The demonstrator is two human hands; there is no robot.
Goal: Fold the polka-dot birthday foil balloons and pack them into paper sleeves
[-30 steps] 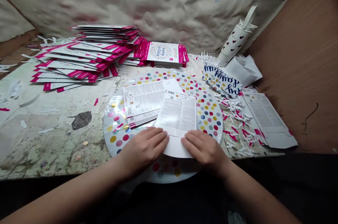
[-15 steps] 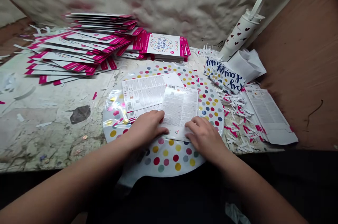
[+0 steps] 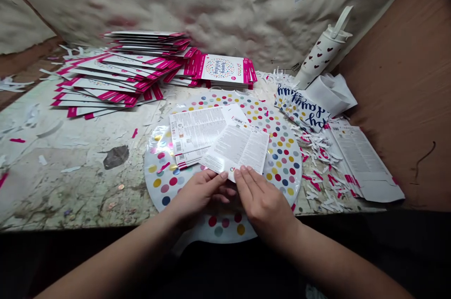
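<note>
White printed packet [image 3: 240, 146], near edge under the right fingers [image 3: 249, 180]

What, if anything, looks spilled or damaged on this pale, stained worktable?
Loose white and pink paper scraps lie scattered right of the round polka-dot sheet, like spilled trimmings. Left of that sheet, a dark, irregular patch mars the worktable, perhaps where its covering is torn.

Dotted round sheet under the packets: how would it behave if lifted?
Dotted sheet looks thin and film-like, so probably floppy. Glossy glare suggests it could be slippery. Packets lying on it would likely slide if it tilted.
</note>
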